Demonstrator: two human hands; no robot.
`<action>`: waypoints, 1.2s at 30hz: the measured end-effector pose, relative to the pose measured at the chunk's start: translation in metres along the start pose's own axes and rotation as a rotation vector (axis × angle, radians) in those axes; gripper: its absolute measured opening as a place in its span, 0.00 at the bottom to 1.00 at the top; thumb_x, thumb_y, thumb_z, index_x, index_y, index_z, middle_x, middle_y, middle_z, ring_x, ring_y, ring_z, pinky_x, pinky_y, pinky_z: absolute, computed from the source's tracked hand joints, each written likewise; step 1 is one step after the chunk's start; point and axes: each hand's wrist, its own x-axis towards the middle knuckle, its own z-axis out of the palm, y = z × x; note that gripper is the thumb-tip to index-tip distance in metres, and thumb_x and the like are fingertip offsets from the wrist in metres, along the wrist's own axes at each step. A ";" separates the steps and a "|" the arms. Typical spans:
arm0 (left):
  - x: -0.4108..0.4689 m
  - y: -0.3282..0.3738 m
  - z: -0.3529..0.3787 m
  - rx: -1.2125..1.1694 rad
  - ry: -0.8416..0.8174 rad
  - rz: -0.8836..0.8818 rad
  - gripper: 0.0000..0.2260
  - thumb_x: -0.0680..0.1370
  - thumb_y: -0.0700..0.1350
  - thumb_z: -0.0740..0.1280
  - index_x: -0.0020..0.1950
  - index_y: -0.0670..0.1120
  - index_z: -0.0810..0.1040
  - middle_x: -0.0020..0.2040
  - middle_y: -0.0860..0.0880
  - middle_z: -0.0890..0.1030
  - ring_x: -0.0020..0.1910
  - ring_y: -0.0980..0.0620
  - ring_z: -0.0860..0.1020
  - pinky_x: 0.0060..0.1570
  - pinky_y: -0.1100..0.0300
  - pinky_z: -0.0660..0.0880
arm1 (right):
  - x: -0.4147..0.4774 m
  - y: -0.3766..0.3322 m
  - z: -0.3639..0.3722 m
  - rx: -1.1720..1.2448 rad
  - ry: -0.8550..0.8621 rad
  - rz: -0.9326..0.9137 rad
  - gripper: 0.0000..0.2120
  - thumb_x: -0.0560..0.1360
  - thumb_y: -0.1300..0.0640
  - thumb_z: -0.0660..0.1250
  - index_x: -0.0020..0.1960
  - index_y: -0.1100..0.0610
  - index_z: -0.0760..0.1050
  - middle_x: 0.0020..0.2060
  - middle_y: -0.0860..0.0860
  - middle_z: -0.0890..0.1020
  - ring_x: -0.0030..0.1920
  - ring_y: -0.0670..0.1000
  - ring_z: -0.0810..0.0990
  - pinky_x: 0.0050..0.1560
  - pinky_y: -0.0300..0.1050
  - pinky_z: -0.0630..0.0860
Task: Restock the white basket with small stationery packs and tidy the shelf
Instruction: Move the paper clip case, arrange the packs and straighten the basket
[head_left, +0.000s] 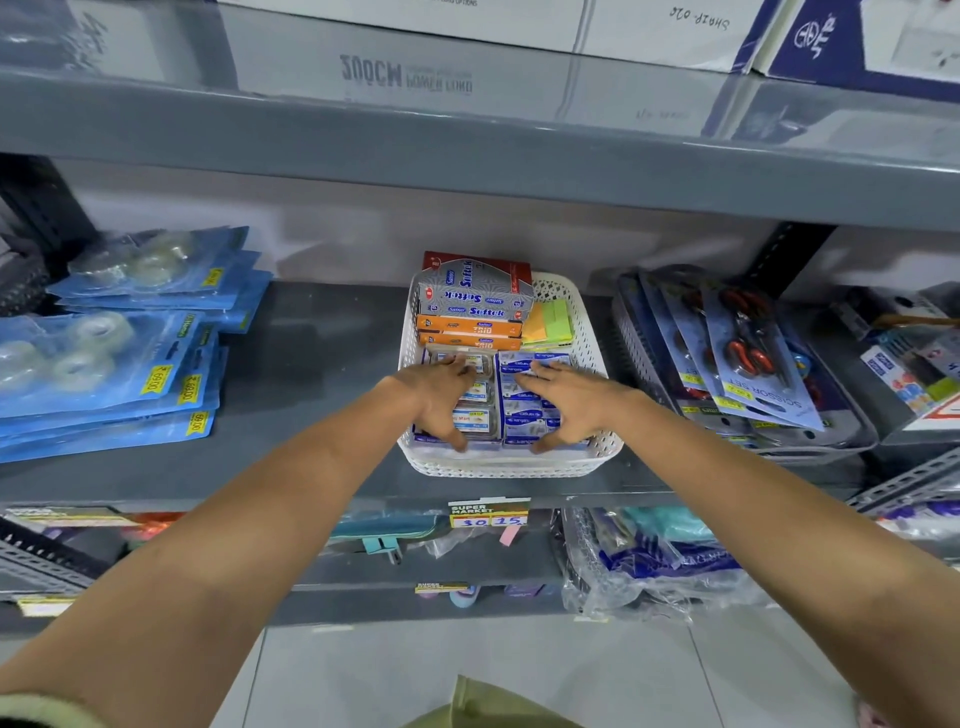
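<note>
Grey shop shelving (322, 467) fills the view, and both bare arms reach over its front edge to a white basket (602, 447) standing on the middle shelf. Inside the basket's near half, the left hand (441, 395) and right hand (576, 400) lie with fingers spread flat on rows of small blue packs (519, 410), gripping nothing. Behind them sit orange boxes (467, 332), grey boxes (472, 291) and sticky notes (548, 322).

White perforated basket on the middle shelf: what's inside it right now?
The white perforated plastic basket holds grey Softek boxes stacked on orange Trio boxes, pastel sticky notes and small blue packs. The left hand and right hand cover some packs; lower layers are hidden.
</note>
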 end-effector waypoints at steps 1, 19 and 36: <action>0.002 -0.001 0.000 -0.009 0.001 -0.007 0.51 0.68 0.65 0.71 0.79 0.46 0.45 0.80 0.46 0.45 0.78 0.46 0.48 0.75 0.50 0.56 | 0.001 0.001 -0.002 0.004 0.002 0.000 0.55 0.64 0.28 0.67 0.79 0.50 0.44 0.79 0.54 0.46 0.78 0.58 0.48 0.76 0.58 0.55; 0.010 -0.014 0.008 -0.160 0.132 -0.017 0.50 0.67 0.66 0.71 0.79 0.46 0.51 0.80 0.47 0.49 0.78 0.49 0.48 0.75 0.51 0.56 | -0.003 0.013 -0.009 0.408 0.145 0.024 0.49 0.65 0.32 0.70 0.78 0.44 0.49 0.79 0.48 0.48 0.78 0.52 0.50 0.77 0.56 0.52; -0.033 0.013 0.076 -2.097 0.733 -0.096 0.21 0.74 0.49 0.59 0.67 0.48 0.72 0.51 0.53 0.84 0.49 0.53 0.82 0.43 0.61 0.80 | -0.034 -0.013 0.073 2.161 0.748 0.195 0.28 0.74 0.44 0.65 0.70 0.56 0.70 0.66 0.61 0.75 0.66 0.63 0.74 0.68 0.63 0.68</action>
